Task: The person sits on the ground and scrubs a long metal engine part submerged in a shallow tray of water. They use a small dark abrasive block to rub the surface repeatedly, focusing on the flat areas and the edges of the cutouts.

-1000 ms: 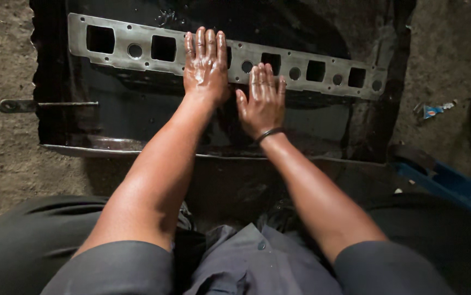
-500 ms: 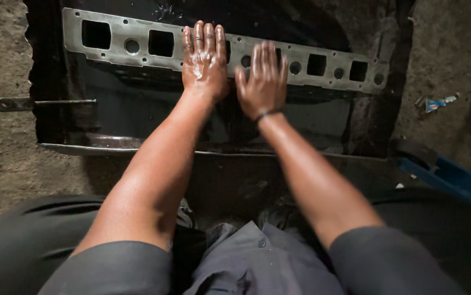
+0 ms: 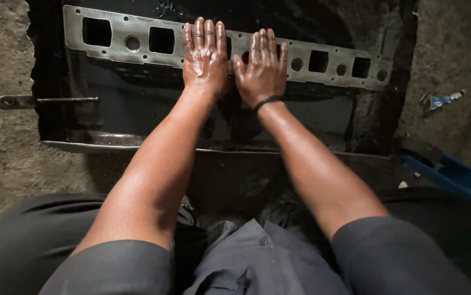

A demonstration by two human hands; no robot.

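Pressing flat and ungripping, the oily left hand (image 3: 205,54) and right hand (image 3: 263,68) are lying open-palmed on a long perforated grey metal gasket (image 3: 115,38) over a glossy black tray (image 3: 137,117).

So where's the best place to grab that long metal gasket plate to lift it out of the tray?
Probably by its two free ends. The gasket plate lies flat in the dark tray, with the left hand and right hand pressed on its middle. Come from above, hooking fingers through the square end holes; it looks thin and may flex.
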